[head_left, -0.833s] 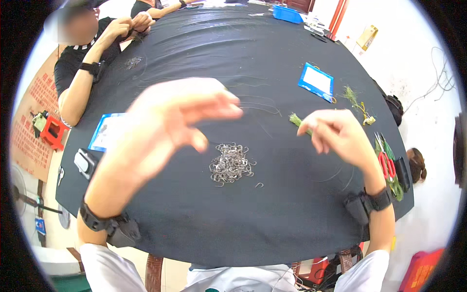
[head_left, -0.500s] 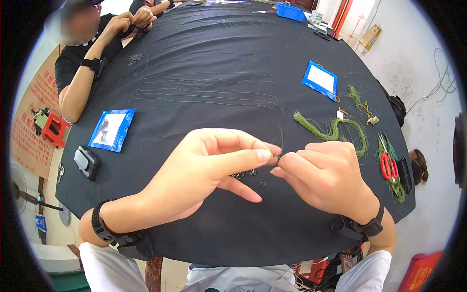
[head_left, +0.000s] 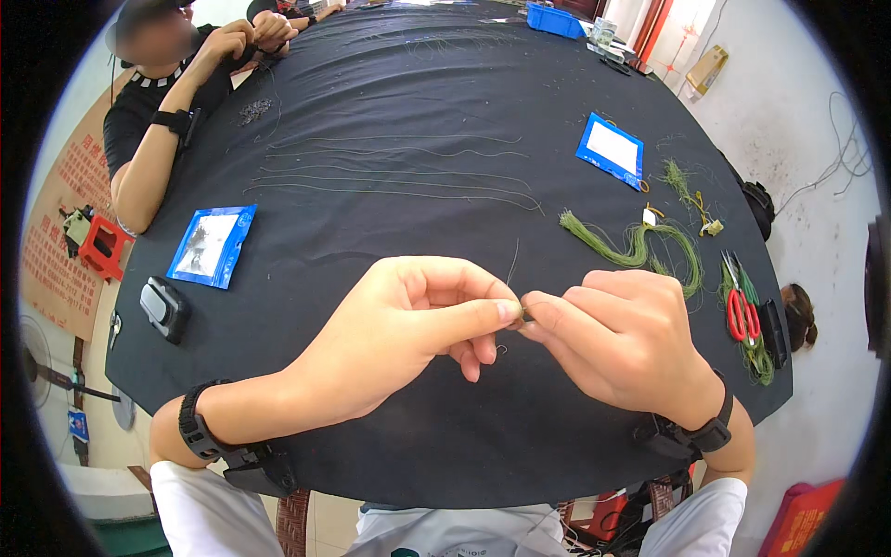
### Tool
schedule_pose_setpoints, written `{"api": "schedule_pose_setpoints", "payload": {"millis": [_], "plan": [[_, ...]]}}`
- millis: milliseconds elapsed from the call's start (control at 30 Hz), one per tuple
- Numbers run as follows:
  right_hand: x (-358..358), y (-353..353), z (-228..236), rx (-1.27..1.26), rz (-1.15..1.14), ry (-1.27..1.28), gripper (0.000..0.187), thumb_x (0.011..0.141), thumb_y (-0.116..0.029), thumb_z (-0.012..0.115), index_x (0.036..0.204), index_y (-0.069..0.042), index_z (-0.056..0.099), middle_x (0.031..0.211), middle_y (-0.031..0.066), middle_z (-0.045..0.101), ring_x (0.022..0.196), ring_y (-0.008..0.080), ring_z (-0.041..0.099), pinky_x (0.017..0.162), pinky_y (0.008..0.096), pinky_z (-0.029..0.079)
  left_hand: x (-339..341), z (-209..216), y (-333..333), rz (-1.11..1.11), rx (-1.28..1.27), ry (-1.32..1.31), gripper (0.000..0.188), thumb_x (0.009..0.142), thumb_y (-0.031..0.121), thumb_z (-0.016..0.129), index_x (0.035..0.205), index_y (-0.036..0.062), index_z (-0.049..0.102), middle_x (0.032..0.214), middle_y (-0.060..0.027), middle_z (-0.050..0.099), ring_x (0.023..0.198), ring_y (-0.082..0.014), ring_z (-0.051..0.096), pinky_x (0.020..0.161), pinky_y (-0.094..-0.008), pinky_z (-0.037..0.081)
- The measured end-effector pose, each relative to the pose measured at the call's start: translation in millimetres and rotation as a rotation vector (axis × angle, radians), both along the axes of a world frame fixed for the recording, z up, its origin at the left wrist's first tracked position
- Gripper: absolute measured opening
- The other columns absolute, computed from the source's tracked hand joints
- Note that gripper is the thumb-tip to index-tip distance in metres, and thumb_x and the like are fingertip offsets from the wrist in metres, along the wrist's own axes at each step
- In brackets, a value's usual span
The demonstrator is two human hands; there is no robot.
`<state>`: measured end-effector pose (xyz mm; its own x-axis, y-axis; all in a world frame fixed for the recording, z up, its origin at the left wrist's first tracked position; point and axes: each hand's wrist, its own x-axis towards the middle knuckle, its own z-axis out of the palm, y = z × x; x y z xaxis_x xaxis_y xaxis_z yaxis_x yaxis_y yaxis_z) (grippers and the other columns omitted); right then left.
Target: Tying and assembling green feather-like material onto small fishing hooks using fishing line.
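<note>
My left hand (head_left: 390,334) and my right hand (head_left: 617,334) meet above the near middle of the table, thumb and forefinger pinched on each. Up from the left fingertips rises a thin fishing line (head_left: 515,260). Its lower part runs between both pinches, where the fingers mostly cover it. Whether a hook is held there too is hidden. Just below the fingertips a small fish hook (head_left: 502,349) lies on the black cloth. Several cut lengths of line (head_left: 399,176) are laid out side by side farther off.
Red-handled scissors (head_left: 740,316) and green line bundles (head_left: 640,246) lie right. One blue packet (head_left: 610,151) is beyond them; another blue packet (head_left: 215,246) lies left by a grey-black device (head_left: 165,309). A co-worker (head_left: 167,111) sits far left near dark small pieces (head_left: 255,111).
My left hand has shifted slightly right and down, its lower fingers curling in. The fingertips of both hands are closer, and the line's free end leans more to the left.
</note>
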<state>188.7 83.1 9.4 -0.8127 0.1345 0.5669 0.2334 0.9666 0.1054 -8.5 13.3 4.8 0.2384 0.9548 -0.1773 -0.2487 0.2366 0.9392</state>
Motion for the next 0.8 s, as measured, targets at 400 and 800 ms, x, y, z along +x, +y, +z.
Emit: {"api": "schedule_pose_setpoints", "payload": {"millis": [400,800], "plan": [[1,1,0,-0.031,-0.007,0.029,0.021,0.07,-0.013,0.069,0.087,-0.004,0.062,0.059,-0.0005,0.048,0.051,0.0129,0.051,0.043,0.0264,0.039,1,4,1,0.039,0.032,0.16,0.012,0.087,0.009,0.061,0.094,-0.0014,0.063,0.082,-0.0042,0.063,0.06,-0.0045,0.048,0.052,-0.0186,0.037],[-2,-8,2,-1.208,0.049,0.344,0.03,0.081,-0.013,0.069,0.106,-0.001,0.056,0.101,0.0078,0.062,0.07,0.0091,0.063,0.053,0.0188,0.047,0,5,2,0.129,0.137,0.227,0.016,0.086,0.013,0.063,0.094,-0.0017,0.064,0.08,-0.002,0.062,0.062,-0.0038,0.049,0.054,-0.0173,0.036]]}}
